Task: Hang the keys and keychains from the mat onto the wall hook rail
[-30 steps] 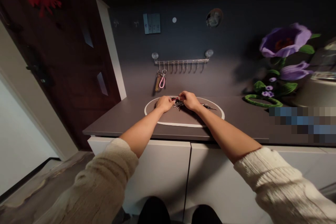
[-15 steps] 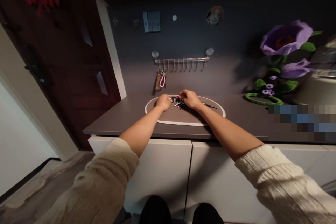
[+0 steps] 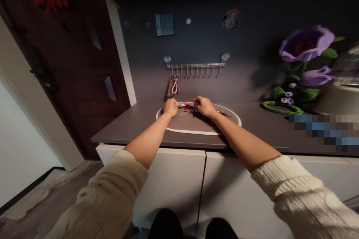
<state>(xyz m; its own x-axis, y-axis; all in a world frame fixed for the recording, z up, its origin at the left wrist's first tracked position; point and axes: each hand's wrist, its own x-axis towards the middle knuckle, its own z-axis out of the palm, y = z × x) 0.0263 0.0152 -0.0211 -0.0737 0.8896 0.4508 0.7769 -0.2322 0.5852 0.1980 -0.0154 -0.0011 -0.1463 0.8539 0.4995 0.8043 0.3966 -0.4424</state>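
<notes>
My left hand (image 3: 170,108) is closed at the left of an oval mat (image 3: 193,125) with a white rim. Its fingertips pinch a small pale, clear-looking keychain (image 3: 182,104) that reaches toward a red piece among the keys. A small heap of keys (image 3: 192,111) lies on the mat between both hands. Over the right side of that heap, my right hand (image 3: 204,106) has its thumb and fingers drawn together. What they grip, if anything, is too small to make out. A thin dark pointed item (image 3: 226,114) lies beside my right wrist.
Above the mat, a clear hook rail (image 3: 196,65) is fixed to the wall, with a brown fob (image 3: 169,88) and a pink loop (image 3: 174,86) at its left end. Purple fabric flowers (image 3: 307,44) stand at right. A dark door (image 3: 70,63) is at left.
My left hand has drawn slightly left, away from the heap, and more of the pale keychain and red piece shows. My right hand stays nearly in place.
</notes>
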